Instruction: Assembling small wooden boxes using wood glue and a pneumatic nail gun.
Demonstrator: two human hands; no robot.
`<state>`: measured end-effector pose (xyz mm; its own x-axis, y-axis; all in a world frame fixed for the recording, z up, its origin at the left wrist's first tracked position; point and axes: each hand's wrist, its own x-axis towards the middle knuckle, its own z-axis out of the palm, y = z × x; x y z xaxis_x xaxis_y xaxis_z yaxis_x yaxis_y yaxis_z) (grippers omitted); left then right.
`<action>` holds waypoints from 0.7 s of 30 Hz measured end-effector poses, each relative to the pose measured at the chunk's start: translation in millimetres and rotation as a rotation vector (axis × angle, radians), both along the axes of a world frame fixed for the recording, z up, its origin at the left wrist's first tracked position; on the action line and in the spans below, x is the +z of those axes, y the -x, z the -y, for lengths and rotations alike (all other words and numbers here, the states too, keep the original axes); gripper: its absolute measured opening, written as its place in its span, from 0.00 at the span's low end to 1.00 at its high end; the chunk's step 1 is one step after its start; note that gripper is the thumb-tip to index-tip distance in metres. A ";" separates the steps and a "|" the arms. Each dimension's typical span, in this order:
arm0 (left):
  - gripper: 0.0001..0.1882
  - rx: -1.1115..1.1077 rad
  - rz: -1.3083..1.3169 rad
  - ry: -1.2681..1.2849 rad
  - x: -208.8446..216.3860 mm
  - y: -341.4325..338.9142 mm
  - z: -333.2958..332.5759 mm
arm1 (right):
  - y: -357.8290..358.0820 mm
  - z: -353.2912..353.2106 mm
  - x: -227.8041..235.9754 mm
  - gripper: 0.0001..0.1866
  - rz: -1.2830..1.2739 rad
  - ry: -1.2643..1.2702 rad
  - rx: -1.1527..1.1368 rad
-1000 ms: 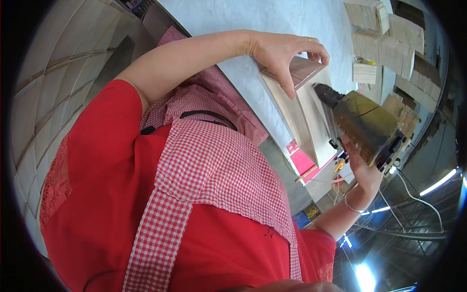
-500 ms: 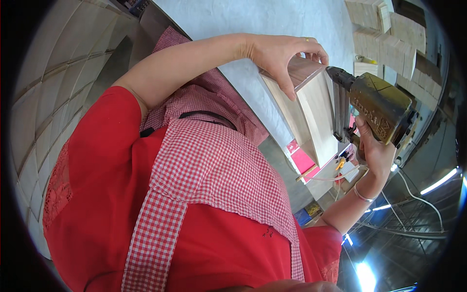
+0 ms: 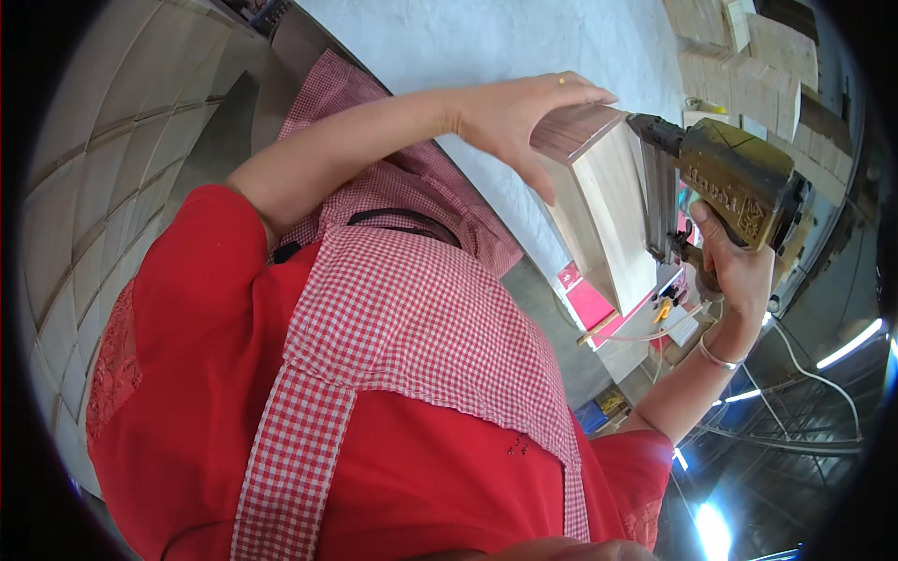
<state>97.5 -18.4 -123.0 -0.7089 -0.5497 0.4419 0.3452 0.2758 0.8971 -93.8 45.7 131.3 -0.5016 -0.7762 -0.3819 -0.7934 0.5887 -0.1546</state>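
A wooden box [image 3: 613, 220] with pale sides and a darker reddish-brown end piece [image 3: 572, 131] stands at a slant on the table. My left hand [image 3: 505, 117] spans that end piece, thumb along the near side and fingers stretched toward the far edge. Its fingers are widely spread, and contact at the fingertips is partly hidden. In my right hand [image 3: 734, 252] is a worn, yellowish nail gun [image 3: 734, 182], gripped by its handle. The gun's nose [image 3: 650, 131] meets or nearly meets the box's upper right corner. Its dark magazine [image 3: 659, 201] runs down beside the box.
The pale table [image 3: 496, 47] extends beyond the box. Stacks of wooden pieces [image 3: 739, 84] stand at the far right. A pink sheet [image 3: 591, 304], an orange-handled tool [image 3: 665, 309] and a thin hose [image 3: 645, 337] lie near the box's lower end. Large stacked panels [image 3: 122, 187] rise at the left.
My left hand has shifted slightly lower and left across the box end, its fingers straightening from a curl over the far edge. The nail gun and right hand have moved slightly right.
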 end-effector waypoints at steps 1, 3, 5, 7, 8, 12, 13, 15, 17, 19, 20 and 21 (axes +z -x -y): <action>0.49 0.137 0.057 0.076 -2.5 4.1 -8.8 | -0.9 -1.1 -0.9 0.23 -0.007 -0.001 -0.022; 0.41 0.407 0.164 0.228 -7.2 14.4 -23.4 | 2.0 -11.9 -2.6 0.23 0.066 0.075 0.036; 0.38 0.479 0.187 0.259 -12.0 25.3 -30.0 | 5.3 -26.5 -3.4 0.24 0.201 0.224 0.146; 0.32 0.623 0.233 0.320 -17.5 34.0 -33.0 | 2.5 -37.9 -2.4 0.24 0.194 0.218 0.169; 0.32 0.624 0.236 0.322 -17.3 33.4 -33.8 | 1.2 -42.8 -3.4 0.25 0.195 0.210 0.196; 0.32 0.598 0.259 0.295 -17.0 30.0 -35.6 | -3.6 -54.6 -9.2 0.26 0.249 0.173 0.292; 0.33 0.604 0.254 0.304 -16.8 31.1 -36.0 | -4.8 -57.3 -8.8 0.26 0.267 0.160 0.320; 0.34 0.617 0.245 0.322 -17.2 32.6 -36.2 | -4.4 -61.1 -9.4 0.25 0.266 0.161 0.302; 0.34 0.615 0.244 0.321 -18.4 33.4 -35.3 | -4.3 -62.8 -9.9 0.25 0.272 0.161 0.275; 0.36 0.617 0.249 0.318 -18.3 33.6 -34.9 | -7.3 -62.3 -9.5 0.24 0.276 0.165 0.270; 0.36 0.617 0.249 0.317 -18.3 33.5 -34.9 | -9.6 -61.7 -9.5 0.23 0.280 0.169 0.266; 0.36 0.621 0.249 0.323 -18.3 33.4 -34.9 | -11.2 -61.3 -9.6 0.23 0.284 0.173 0.262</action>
